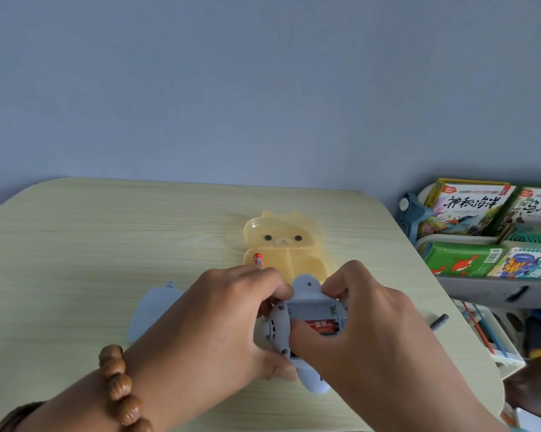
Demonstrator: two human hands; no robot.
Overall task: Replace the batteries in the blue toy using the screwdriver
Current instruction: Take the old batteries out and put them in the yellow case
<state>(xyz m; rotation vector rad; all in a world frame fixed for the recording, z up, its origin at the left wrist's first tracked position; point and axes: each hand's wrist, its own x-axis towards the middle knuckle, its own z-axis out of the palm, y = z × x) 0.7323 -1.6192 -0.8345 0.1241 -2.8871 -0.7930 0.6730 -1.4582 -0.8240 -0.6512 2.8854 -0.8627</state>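
Battery-swap step, compartment open.
Left hand (232,322) grips the blue toy (305,289) over the bench (76,260); right hand (365,325) curls over it, thumb on the red battery (322,326) — likely needs pressing home next.

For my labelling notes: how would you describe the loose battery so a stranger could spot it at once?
On the pale wooden table, beyond the blue toy, lies a translucent yellow bear-shaped tray. The red battery sits in its near-left compartment. Unlike the other red battery, seated in the toy's open bay, this one lies loose.
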